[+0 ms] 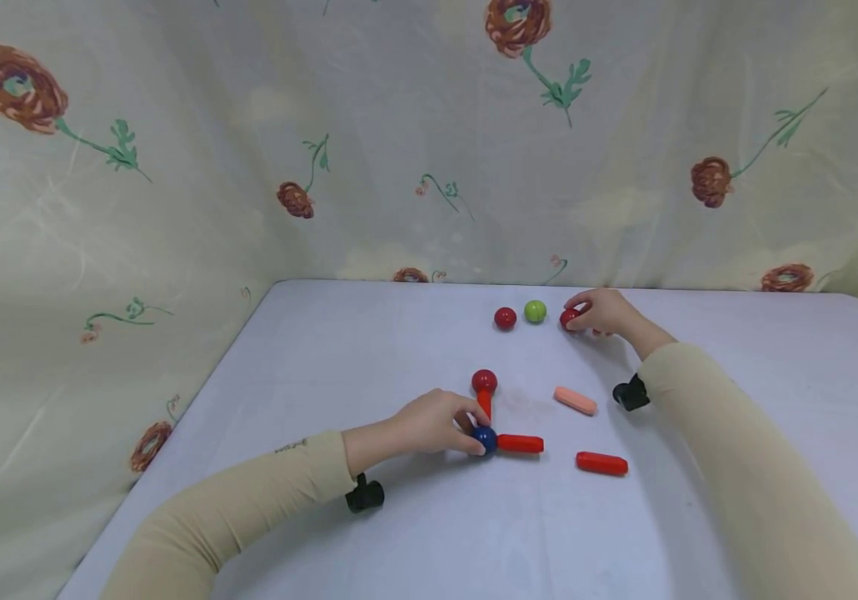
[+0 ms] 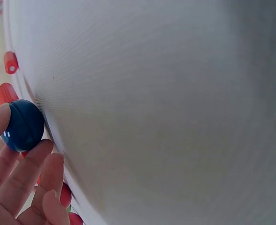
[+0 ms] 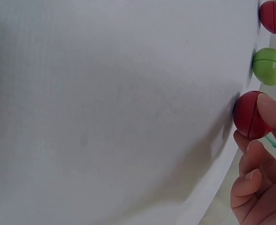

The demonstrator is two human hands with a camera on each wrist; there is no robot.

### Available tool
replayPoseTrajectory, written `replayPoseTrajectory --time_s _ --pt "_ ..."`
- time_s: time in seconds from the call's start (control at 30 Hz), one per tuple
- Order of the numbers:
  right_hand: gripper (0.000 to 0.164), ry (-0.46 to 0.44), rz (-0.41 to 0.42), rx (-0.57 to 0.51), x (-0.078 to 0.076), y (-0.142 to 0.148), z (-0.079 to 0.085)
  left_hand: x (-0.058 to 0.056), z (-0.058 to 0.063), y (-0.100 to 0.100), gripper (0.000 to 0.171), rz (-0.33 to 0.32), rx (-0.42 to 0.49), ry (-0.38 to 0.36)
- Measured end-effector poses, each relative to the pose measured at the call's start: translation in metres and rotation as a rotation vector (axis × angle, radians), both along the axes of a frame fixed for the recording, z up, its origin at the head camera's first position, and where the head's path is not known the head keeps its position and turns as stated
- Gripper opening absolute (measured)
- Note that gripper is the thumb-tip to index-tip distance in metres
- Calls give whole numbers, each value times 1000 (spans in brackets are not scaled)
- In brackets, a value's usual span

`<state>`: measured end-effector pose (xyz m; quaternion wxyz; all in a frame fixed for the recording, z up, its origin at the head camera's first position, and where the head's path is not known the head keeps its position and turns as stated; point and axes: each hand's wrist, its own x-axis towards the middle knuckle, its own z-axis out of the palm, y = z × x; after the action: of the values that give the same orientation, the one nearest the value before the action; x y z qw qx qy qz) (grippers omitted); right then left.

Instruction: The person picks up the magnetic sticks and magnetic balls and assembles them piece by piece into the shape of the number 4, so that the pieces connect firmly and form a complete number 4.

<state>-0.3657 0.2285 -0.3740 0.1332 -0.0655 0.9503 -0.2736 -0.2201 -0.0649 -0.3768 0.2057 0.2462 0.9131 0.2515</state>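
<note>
My left hand (image 1: 440, 422) pinches a blue ball (image 1: 485, 440) between thumb and fingers, low at the table. One red stick (image 1: 521, 444) joins the ball on its right. Another red stick (image 1: 485, 403) runs from the ball's far side to a red ball (image 1: 485, 382). Toward the back, my right hand (image 1: 605, 313) pinches a second red ball (image 1: 568, 319); in the right wrist view that red ball (image 3: 249, 115) sits against the white surface, thumb on one side. Left of it are a green ball (image 1: 536, 312) and a third red ball (image 1: 505, 318).
A pale orange stick (image 1: 576, 401) and a loose red stick (image 1: 602, 463) lie on the white table (image 1: 414, 533), between the forearms. A flower-patterned curtain (image 1: 369, 108) hangs behind the table and along its left side. Black wrist cameras hang beneath both sleeves.
</note>
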Motion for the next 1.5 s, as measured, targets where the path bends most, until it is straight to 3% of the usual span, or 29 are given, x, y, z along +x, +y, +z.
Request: replayPoseTrajectory --time_s 0.33,0.57,0.83,1.13,1.5 --pt "46 6 5 -37 6 2 5 1 1 1 33 7 -3 -7" --pt "45 64 59 -54 19 1 15 1 1 1 32 1 -4 2" --pt "48 103 98 -68 45 -2 26 1 1 1 32 6 -8 3" --pt "44 110 173 -61 84 -13 39 0 1 1 32 3 -8 5" --pt "35 157 268 -46 119 -20 37 0 1 1 32 16 -2 -12"
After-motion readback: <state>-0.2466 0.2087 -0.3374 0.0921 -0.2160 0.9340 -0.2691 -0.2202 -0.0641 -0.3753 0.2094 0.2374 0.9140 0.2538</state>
